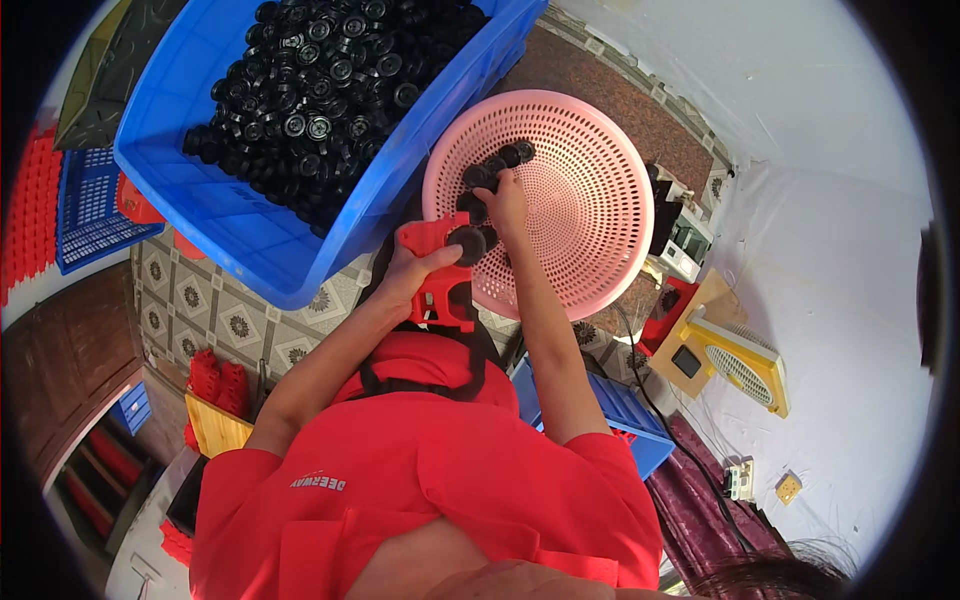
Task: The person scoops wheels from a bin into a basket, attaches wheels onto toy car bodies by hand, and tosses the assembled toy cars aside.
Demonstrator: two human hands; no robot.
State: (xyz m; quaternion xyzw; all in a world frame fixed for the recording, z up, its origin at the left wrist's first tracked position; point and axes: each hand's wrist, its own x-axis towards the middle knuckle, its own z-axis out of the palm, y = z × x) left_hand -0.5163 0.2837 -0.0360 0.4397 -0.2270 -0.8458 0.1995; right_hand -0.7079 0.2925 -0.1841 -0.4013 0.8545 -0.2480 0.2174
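My left hand (405, 278) is wrapped round a red plastic frame (447, 300), its thumb pressed on a black wheel (466, 246) that lies against the frame. Over the left side of a pink perforated basket (632, 190), my right hand (507, 207) has its fingers closed on a black wheel (472, 207). A short row of black wheels (497, 163) runs from those fingers toward the far part of the basket. My fingers partly hide how the held wheel sits, and I cannot tell whether it touches the row.
A big blue bin (345, 250) heaped with black wheels (320, 90) stands at the far left, close beside the basket. To the right are a yellow fan (745, 365) and a small machine (685, 240). A blue crate (630, 410) stands by my right arm; red parts (215, 380) lie at left.
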